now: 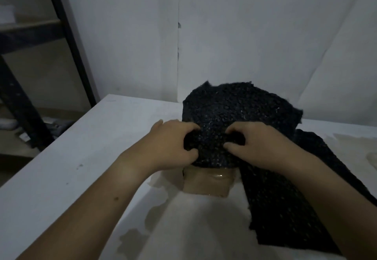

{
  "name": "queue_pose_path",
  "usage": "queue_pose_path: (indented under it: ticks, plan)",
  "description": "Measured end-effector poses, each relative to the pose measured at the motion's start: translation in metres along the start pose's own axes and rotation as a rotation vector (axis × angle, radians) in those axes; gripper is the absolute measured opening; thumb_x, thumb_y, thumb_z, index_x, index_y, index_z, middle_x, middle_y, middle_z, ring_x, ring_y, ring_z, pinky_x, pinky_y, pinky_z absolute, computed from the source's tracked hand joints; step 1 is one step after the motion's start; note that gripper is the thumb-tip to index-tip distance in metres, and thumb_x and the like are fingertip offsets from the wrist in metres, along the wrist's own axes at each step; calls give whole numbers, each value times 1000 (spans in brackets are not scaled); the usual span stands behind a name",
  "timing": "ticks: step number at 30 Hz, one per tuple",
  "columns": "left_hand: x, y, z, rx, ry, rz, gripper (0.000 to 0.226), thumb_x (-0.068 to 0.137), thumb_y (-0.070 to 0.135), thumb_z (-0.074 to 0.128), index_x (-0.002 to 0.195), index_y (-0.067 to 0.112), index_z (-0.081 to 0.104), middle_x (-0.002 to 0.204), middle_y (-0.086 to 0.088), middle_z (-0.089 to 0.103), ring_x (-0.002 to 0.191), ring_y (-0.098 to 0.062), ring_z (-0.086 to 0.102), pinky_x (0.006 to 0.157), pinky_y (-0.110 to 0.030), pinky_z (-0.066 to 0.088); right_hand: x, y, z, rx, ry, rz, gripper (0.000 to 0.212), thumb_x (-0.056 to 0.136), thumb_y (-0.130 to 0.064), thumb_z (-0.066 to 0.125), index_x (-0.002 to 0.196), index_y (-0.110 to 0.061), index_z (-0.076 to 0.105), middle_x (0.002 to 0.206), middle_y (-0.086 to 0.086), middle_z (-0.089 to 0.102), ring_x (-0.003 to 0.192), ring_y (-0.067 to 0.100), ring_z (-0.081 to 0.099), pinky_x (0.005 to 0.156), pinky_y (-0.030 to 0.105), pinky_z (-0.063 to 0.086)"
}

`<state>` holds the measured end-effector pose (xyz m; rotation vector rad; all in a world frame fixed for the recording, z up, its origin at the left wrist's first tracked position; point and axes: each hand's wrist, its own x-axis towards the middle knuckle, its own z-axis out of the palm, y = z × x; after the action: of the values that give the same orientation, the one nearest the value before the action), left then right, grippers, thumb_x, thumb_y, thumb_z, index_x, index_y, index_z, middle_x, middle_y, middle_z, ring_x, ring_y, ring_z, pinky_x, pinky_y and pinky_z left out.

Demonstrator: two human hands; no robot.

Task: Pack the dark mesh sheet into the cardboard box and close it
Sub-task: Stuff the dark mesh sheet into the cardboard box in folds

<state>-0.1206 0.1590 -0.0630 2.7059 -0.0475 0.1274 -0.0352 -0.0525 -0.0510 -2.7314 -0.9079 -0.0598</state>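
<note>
On the white table (67, 157), near its middle, stands a small cardboard box (206, 184), its near wall brown and glossy with tape. Over the top of that box bulges the dark mesh sheet (234, 106), bunched into a rounded mound that hides the opening, so whether any of it sits inside cannot be told. From the mound a long strip of the same sheet runs down to the right and toward the near edge, lying flat on the table under the right forearm. The left hand (173, 143) grasps the left side of the bunched mesh, fingers curled into it and thumb below. The right hand (255, 145) grasps the right side likewise, its fingers dug into the mesh. Both hands are close together above the box. Behind the table rises a pale wall (244, 25), and at far left stands a dark metal shelf frame (67, 35).
</note>
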Motion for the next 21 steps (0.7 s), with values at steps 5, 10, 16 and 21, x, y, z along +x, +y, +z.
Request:
queue_pose_path:
  ticks: [5,10,16,21]
  plan:
    - [19,4,-2,122,-122,-34,65,84,39,66,145,41,43,129,5,59,124,-19,49,117,-43,24,12,-6,7,-133,-118,-32,59,78,-56,56,134,-36,52,111,-6,67,110,19,59,95,33,44]
    - [39,7,-5,171,-245,-10,57,84,36,69,139,37,53,128,3,63,116,-21,59,101,-40,46,32,-10,12,-276,-314,24,62,80,-58,48,139,-39,43,127,4,57,127,31,40,104,43,26]
    - [41,-1,-2,68,-242,31,48,84,31,68,131,37,60,119,5,67,107,-17,62,94,-36,51,30,-5,18,-184,-310,28,57,84,-54,47,139,-40,44,130,6,55,128,29,34,104,41,23]
    - [26,-11,9,7,-16,131,57,81,35,74,134,29,53,127,5,58,117,-17,55,102,-34,42,9,20,11,322,80,-72,47,82,-45,66,127,-34,55,124,-10,58,116,7,53,100,23,39]
